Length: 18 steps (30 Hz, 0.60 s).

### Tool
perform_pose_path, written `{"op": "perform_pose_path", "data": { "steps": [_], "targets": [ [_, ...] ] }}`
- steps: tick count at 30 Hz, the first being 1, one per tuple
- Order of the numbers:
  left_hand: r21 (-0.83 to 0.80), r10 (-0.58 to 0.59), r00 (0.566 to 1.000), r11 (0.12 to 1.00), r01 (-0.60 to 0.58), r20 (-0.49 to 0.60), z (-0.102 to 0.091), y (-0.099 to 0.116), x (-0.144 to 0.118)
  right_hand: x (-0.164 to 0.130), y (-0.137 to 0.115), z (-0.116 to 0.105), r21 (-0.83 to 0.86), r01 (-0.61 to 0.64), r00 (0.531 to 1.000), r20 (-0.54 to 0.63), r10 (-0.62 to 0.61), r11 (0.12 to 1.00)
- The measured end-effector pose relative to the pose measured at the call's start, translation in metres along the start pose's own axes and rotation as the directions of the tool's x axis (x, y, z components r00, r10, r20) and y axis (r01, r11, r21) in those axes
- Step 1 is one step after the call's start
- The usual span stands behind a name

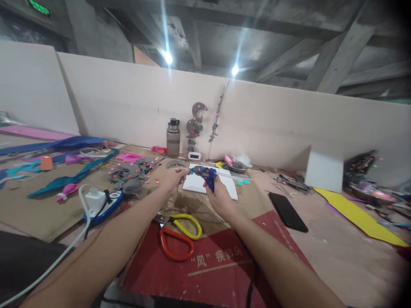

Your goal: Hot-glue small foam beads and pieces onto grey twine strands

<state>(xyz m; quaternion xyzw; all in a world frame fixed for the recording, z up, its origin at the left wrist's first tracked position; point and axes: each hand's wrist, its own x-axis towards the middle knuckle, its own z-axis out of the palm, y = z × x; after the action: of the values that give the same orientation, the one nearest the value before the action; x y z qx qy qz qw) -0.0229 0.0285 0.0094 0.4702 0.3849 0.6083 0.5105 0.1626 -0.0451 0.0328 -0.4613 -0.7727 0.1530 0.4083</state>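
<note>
The right hand (220,194) is wrapped around the handle of a blue hot-glue gun (205,174), whose nozzle points left toward the left hand (173,177). The left hand's fingers are pinched together right at the nozzle tip; they seem to hold something small, but it is too tiny to make out. Both hands hover over the middle of the brown cardboard-covered table (48,214), just above a white sheet of paper (197,185).

Nearer, between the forearms, lie scissors with one yellow and one red-orange loop handle (180,235), partly on a red cardboard sheet with pale lettering (218,265). A flat black phone (287,211) lies to the right. To the left sits a white plug adapter (94,199) with a white cable, and grey felt cut-outs (128,175) beyond it. A smoky translucent water bottle with a dark cap (173,137) stands far, against the pale partition wall (272,119).
</note>
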Motion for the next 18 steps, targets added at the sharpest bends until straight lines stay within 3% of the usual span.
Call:
{"op": "perform_pose_path", "data": {
  "steps": [11,15,18],
  "targets": [
    [0.006,-0.004,1.0,1.0,0.004,0.026,-0.001,0.001,0.0,0.001,0.005,0.001,0.071,-0.043,0.998,-0.036,0.046,0.997],
    [0.021,0.014,1.0,1.0,-0.014,0.004,-0.005,-0.002,0.003,0.008,0.017,0.0,0.289,-0.183,0.978,-0.045,0.204,0.94],
    [0.101,0.062,0.998,0.993,-0.061,-0.014,-0.006,-0.006,0.004,0.016,0.032,-0.002,0.345,-0.367,0.922,0.008,0.388,0.864]
  ]
}}
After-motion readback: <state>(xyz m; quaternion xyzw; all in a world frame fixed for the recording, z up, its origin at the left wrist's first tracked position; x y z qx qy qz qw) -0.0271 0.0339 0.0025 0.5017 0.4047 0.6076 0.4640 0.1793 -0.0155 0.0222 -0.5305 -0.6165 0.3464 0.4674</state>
